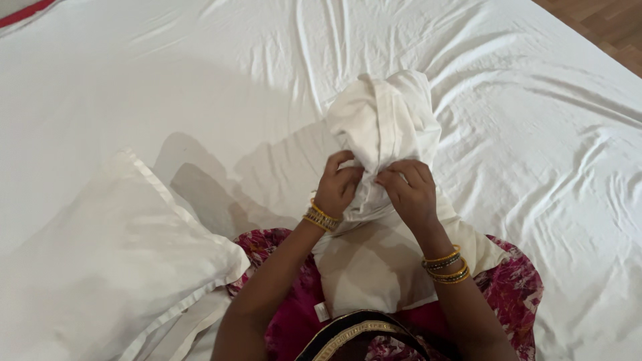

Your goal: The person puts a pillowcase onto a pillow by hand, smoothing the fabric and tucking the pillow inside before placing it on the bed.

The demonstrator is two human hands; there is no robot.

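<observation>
A white pillowcase [384, 124] is bunched up in front of me above the bed, its lower part hanging down onto my lap. My left hand [338, 187] grips its gathered cloth from the left, fingers curled into the fabric. Right beside it, my right hand [409, 190] pinches the same bunch from the right. Both wrists wear gold bangles. The two hands nearly touch at the middle of the cloth.
A white pillow [107, 261] in its cover lies at the lower left on the bed. The white bedsheet [535, 134] is wrinkled all around. A strip of wooden floor [612, 27] shows at the top right past the bed's edge.
</observation>
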